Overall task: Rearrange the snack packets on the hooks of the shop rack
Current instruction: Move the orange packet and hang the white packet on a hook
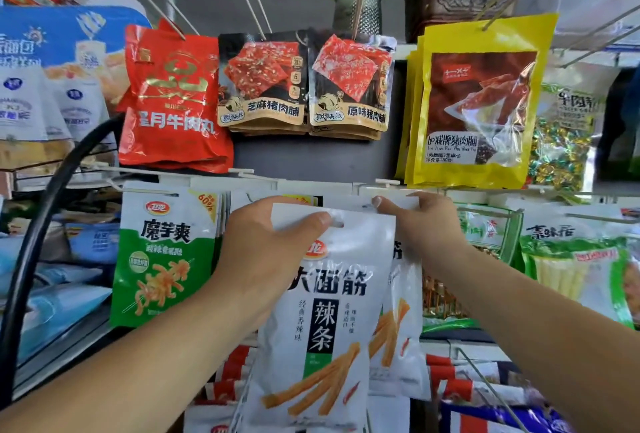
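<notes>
Left hand [263, 252]: fingers curled round the top of a white strip packet [322, 328], thumb on its front beside the hang hole.
White strip packet: tilted, held before the rack's middle row.
Right hand [426, 228]: pinches the top edge of a second white packet [401, 339] just behind.
Upper row: red packet [173, 100] and yellow packet [474, 103] hang on hooks.

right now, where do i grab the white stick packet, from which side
The flat top strip beside the hang hole, from the left, thumb in front, as the left hand holds the white packet. It is flat and unfilled; the right hand pinches the packet behind.
</notes>
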Demonstrator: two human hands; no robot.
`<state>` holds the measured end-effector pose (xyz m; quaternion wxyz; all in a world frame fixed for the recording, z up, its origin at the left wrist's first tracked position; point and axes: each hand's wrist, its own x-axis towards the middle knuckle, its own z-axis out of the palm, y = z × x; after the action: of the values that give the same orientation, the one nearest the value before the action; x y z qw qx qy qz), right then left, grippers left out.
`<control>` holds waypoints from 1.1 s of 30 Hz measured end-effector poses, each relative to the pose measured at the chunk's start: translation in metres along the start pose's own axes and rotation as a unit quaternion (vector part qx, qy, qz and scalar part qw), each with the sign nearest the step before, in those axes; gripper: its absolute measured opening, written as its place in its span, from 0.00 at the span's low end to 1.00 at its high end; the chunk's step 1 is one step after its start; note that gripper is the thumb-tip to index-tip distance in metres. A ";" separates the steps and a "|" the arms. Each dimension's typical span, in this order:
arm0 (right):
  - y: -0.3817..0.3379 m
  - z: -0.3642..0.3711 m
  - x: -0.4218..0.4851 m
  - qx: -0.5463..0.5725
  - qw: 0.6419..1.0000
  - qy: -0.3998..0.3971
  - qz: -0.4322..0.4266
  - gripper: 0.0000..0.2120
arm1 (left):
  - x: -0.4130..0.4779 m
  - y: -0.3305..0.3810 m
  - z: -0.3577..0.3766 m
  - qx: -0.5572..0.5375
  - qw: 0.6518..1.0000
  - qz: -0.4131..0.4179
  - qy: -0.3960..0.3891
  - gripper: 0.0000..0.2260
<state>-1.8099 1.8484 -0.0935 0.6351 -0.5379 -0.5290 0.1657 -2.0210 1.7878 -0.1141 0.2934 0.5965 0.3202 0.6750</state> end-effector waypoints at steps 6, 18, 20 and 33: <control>0.002 -0.029 0.008 -0.037 0.994 0.057 -0.085 0.11 | 0.029 0.000 0.039 0.028 1.000 0.010 0.005 0.06; 0.005 -0.043 -0.009 0.044 0.997 -0.029 -0.051 0.22 | 0.043 -0.027 0.068 0.070 0.997 0.007 -0.015 0.02; 0.016 -0.040 -0.005 -0.041 0.995 0.002 -0.089 0.19 | 0.048 -0.035 0.062 0.096 0.995 0.013 -0.034 0.06; 0.093 -0.004 -0.032 -0.457 0.785 -0.084 -0.408 0.34 | 0.050 -0.092 0.035 0.203 0.978 -0.025 -0.044 0.08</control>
<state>-1.7856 1.8553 -0.1885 0.2761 -0.4831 -0.7641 -0.3262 -1.9904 1.8866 -0.1524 0.1968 0.6647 0.4524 0.5611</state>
